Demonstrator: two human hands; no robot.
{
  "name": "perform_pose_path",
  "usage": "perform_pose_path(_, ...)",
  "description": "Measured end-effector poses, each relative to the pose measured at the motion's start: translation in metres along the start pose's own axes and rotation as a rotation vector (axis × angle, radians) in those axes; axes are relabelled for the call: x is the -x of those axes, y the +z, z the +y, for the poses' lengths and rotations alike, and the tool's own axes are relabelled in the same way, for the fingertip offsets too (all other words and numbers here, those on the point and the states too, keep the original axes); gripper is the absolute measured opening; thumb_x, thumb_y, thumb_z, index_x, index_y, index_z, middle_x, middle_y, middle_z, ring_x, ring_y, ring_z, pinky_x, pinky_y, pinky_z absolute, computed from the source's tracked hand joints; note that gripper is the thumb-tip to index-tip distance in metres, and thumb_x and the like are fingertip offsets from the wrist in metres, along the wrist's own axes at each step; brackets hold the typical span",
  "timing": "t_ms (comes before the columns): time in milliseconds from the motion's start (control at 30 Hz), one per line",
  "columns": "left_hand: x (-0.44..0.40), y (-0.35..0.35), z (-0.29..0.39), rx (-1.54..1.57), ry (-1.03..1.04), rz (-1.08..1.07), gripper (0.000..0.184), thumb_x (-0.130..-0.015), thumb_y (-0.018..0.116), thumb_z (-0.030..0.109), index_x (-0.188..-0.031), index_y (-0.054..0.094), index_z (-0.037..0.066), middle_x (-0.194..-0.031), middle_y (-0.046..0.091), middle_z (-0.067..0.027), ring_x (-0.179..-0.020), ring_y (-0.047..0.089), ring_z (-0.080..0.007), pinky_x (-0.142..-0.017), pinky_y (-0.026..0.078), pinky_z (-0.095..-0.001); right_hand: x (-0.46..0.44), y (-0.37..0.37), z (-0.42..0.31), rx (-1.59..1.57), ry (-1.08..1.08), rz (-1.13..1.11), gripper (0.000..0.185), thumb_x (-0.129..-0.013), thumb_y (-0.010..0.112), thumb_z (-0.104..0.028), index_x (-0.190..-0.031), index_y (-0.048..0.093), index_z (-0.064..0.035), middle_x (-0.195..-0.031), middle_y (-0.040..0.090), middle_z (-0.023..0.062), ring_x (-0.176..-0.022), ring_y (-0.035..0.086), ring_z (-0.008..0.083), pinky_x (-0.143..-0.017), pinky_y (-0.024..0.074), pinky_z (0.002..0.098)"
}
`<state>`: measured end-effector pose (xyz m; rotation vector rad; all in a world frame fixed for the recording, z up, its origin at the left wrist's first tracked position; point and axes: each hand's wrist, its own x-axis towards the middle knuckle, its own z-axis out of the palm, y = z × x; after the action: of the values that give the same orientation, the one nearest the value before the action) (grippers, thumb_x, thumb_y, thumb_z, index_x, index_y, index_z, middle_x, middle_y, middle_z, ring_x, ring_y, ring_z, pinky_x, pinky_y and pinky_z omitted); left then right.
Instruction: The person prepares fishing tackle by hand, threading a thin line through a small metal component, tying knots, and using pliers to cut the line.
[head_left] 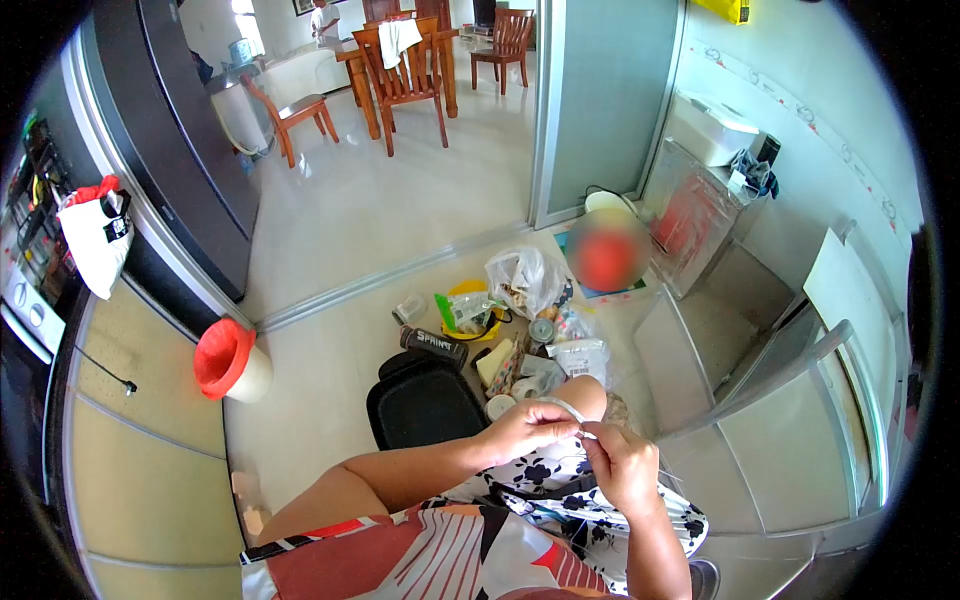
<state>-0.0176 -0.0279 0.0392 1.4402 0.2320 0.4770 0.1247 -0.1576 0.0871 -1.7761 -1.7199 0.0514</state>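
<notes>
Above my lap, my left hand [525, 432] and my right hand [622, 466] meet with their fingertips pinched together. A thin white strip [562, 404] curves up from the left fingers and runs to the point where both hands pinch. What it belongs to is hard to make out. Under the hands lies white cloth with dark flowers [540, 470] across my lap. Just past my knee, a packed heap on the floor holds a clear plastic packet [580, 360], a lidded jar [541, 331] and a white plastic bag [525, 281].
A black tray [425, 408] and a dark "SPRINT" tube [434, 346] lie left of the heap, near a yellow container [470, 290]. A red-lined bin [226, 360] stands at left, metal cabinet panels [770, 460] at right. A person [325, 22] stands far back.
</notes>
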Motion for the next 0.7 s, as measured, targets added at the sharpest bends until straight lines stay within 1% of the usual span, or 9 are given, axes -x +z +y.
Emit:
perform_pose_path(33, 0.0, 0.001, 0.0, 0.034, -0.027, -0.008, 0.02, -0.091, 0.059, 0.019, -0.095, 0.067, 0.001, -0.068, 0.054, 0.0051, -0.062, 0.045, -0.0033, -0.053, 0.036, -0.0202, 0.002, 0.0, 0.001, 0.015, 0.012, 0.023, 0.014, -0.077, 0.067, -0.01, -0.09, 0.066, -0.0064, -0.071, 0.063, 0.0112, -0.06, 0.062, 0.0282, -0.053, 0.048, 0.0361)
perform_pose_path(67, -0.001, 0.002, 0.0, 0.013, -0.01, -0.017, 0.019, -0.091, 0.059, 0.019, -0.096, 0.067, 0.002, -0.068, 0.052, 0.006, -0.06, 0.043, -0.0024, -0.052, 0.034, -0.0195, 0.004, -0.002, 0.002, 0.003, 0.036, 0.025, 0.007, -0.078, 0.066, -0.009, -0.084, 0.066, -0.0062, -0.073, 0.063, 0.0112, -0.06, 0.062, 0.0285, -0.053, 0.0477, 0.036)
perform_pose_path(167, -0.001, 0.006, 0.001, 0.125, -0.076, -0.045, 0.02, -0.092, 0.058, 0.019, -0.098, 0.067, 0.002, -0.068, 0.051, 0.0069, -0.058, 0.04, -0.0018, -0.05, 0.032, -0.0188, 0.007, -0.004, 0.003, 0.009, 0.054, 0.0, 0.008, -0.078, 0.066, -0.009, -0.085, 0.066, -0.0058, -0.074, 0.064, 0.0115, -0.06, 0.062, 0.0286, -0.053, 0.0475, 0.0357)
perform_pose_path(200, -0.001, 0.006, -0.003, 0.161, -0.079, -0.071, 0.021, -0.092, 0.057, 0.02, -0.101, 0.066, 0.002, -0.07, 0.052, 0.0069, -0.059, 0.04, -0.0012, -0.051, 0.03, -0.018, 0.008, -0.004, 0.003, 0.007, 0.061, 0.002, 0.008, -0.078, 0.066, -0.009, -0.085, 0.066, -0.0059, -0.074, 0.064, 0.0115, -0.06, 0.062, 0.0285, -0.053, 0.0475, 0.0356)
perform_pose_path(400, -0.003, 0.001, -0.015, 0.241, -0.197, -0.148, 0.023, -0.093, 0.056, 0.02, -0.105, 0.063, 0.002, -0.077, 0.054, 0.0068, -0.064, 0.041, -0.0005, -0.054, 0.031, -0.017, 0.01, -0.002, 0.001, -0.065, 0.096, 0.052, 0.009, -0.077, 0.067, -0.009, -0.086, 0.066, -0.0069, -0.072, 0.063, 0.0107, -0.059, 0.061, 0.0275, -0.052, 0.0474, 0.0346)
perform_pose_path(467, -0.003, 0.0, -0.018, 0.214, -0.212, -0.147, 0.022, -0.093, 0.056, 0.021, -0.104, 0.063, 0.003, -0.077, 0.054, 0.0071, -0.065, 0.042, -0.0006, -0.054, 0.032, -0.017, 0.01, 0.0, 0.002, -0.095, 0.102, 0.082, 0.01, -0.076, 0.068, -0.01, -0.086, 0.068, -0.0089, -0.069, 0.062, 0.0088, -0.057, 0.061, 0.0267, -0.051, 0.0477, 0.0346)
perform_pose_path(567, -0.001, 0.0, -0.018, 0.205, -0.275, -0.157, 0.02, -0.092, 0.057, 0.022, -0.101, 0.063, 0.005, -0.077, 0.054, 0.0073, -0.065, 0.043, -0.0008, -0.055, 0.033, -0.0172, 0.011, 0.001, 0.005, -0.083, 0.078, 0.049, 0.011, -0.075, 0.069, -0.009, -0.087, 0.067, -0.0085, -0.069, 0.062, 0.0091, -0.057, 0.062, 0.0259, -0.051, 0.048, 0.0343)
perform_pose_path(667, 0.001, 0.002, -0.027, 0.2, -0.272, -0.169, 0.02, -0.092, 0.057, 0.024, -0.098, 0.064, 0.006, -0.077, 0.053, 0.0077, -0.065, 0.044, -0.001, -0.055, 0.034, -0.0172, 0.015, 0.004, 0.0, -0.117, 0.194, 0.014, 0.011, -0.075, 0.07, -0.01, -0.086, 0.066, -0.0082, -0.068, 0.061, 0.0094, -0.057, 0.062, 0.0252, -0.052, 0.0479, 0.0345)
perform_pose_path(700, 0.002, 0.003, -0.029, 0.197, -0.256, -0.175, 0.02, -0.092, 0.057, 0.025, -0.097, 0.064, 0.007, -0.076, 0.053, 0.0079, -0.065, 0.044, -0.0011, -0.055, 0.034, -0.0172, 0.016, 0.008, -0.001, -0.126, 0.184, 0.024, 0.012, -0.075, 0.07, -0.01, -0.085, 0.066, -0.008, -0.068, 0.061, 0.0095, -0.057, 0.062, 0.0252, -0.051, 0.0478, 0.0345)
